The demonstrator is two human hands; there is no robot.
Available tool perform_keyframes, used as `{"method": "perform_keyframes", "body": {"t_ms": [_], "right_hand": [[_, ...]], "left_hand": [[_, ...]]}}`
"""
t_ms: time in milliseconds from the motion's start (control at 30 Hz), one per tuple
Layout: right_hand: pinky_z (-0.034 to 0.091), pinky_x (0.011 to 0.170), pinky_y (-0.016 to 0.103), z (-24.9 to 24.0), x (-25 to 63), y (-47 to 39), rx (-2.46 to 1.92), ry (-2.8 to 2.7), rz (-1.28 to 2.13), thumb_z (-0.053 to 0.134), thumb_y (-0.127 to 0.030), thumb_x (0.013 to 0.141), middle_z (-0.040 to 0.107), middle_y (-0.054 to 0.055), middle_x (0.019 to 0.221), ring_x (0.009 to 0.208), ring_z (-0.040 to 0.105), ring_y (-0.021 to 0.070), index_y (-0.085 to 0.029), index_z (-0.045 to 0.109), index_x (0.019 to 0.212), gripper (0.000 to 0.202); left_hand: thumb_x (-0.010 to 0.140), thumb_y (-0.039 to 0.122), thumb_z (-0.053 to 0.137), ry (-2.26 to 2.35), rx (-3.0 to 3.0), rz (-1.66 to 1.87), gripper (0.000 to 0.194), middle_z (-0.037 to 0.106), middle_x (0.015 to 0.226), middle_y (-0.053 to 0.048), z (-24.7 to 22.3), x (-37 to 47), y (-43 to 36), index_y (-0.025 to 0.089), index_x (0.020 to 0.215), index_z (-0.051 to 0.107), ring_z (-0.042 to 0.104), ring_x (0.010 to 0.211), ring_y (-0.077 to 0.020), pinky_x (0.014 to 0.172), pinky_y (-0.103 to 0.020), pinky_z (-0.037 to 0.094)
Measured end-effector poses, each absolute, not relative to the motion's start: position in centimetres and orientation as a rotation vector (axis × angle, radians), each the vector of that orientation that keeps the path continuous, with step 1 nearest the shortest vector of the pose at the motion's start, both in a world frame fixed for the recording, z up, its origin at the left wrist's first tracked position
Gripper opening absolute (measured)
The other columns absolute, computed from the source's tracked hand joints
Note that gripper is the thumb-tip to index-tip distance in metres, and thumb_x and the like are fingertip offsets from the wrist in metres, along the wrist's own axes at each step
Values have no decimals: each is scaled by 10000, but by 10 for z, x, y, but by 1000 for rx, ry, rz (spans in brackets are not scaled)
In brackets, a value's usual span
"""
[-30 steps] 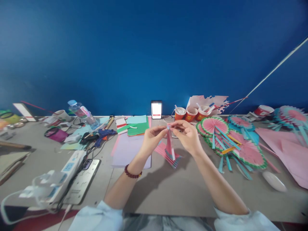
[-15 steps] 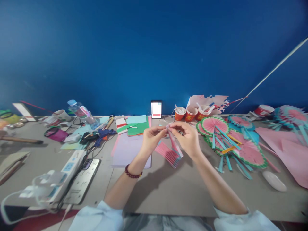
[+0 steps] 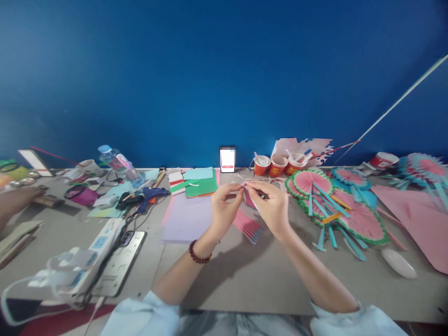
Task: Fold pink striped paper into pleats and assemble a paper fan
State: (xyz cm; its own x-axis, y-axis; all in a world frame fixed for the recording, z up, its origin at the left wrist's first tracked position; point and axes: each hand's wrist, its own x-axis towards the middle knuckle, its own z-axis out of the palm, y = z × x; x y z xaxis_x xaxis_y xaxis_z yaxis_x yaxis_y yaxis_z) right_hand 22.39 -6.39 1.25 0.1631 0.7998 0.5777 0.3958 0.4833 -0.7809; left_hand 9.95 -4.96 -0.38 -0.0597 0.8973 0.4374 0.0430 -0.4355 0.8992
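Note:
Fingertip to fingertip, my left hand (image 3: 226,204) and my right hand (image 3: 269,201) pinch the end of a folded pink paper strip (image 3: 244,184) between them. Most of that strip is hidden behind the right hand. Just below the hands, a pleated pink paper (image 3: 248,227) with teal edges lies on the table. A further bit of pink paper (image 3: 249,201) shows between the two hands. Left of my left hand, sheets of lilac paper (image 3: 189,221) lie flat.
Finished paper fans (image 3: 315,184) with teal strips lie to the right, near a white mouse (image 3: 399,262). Red paper cups (image 3: 279,164) and a lit phone (image 3: 228,160) stand along the wall. A glue gun (image 3: 150,198), power strip (image 3: 101,247) and another person's hand (image 3: 17,203) are leftward.
The folded strip has turned from hanging down in plain view to mostly hidden behind my right hand. At far left, another person's hand has come into view over the wooden-handled tool.

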Motion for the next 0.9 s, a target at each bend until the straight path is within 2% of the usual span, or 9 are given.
{"method": "perform_keyframes", "body": {"t_ms": [167,367,700,900], "right_hand": [[546,791,347,11,224,-61,-1075,-1395,534,616,-254,796,726,39,921,865,670,204,-246,730,840,123],[540,806,349,11,223,-62,-1065,-1406,536,621,-254,796,726,43,913,867,671,206,-242,725,832,110],[549,767,325,9,217,-63,-1064,-1513,140,577,-183,812,735,44,854,809,681,185,-219,715,837,144],[551,744,314,9,215,-63,-1059,-1523,31,556,-146,810,733,45,835,790,682,178,-217,701,823,162]], "left_hand": [[808,247,581,1100,1728,1661,96,665,808,-51,-1,100,-53,193,775,653,616,779,-159,683,-276,520],[815,220,563,1123,1819,1711,105,663,783,-55,-2,100,-54,189,752,641,618,770,-169,715,-298,511],[796,171,599,1069,1869,1820,58,656,765,-52,-8,103,-52,167,743,622,619,736,-139,663,-256,525],[793,159,612,1036,1878,1817,35,658,779,-60,-10,102,-51,167,765,631,626,752,-143,653,-249,531]]}}
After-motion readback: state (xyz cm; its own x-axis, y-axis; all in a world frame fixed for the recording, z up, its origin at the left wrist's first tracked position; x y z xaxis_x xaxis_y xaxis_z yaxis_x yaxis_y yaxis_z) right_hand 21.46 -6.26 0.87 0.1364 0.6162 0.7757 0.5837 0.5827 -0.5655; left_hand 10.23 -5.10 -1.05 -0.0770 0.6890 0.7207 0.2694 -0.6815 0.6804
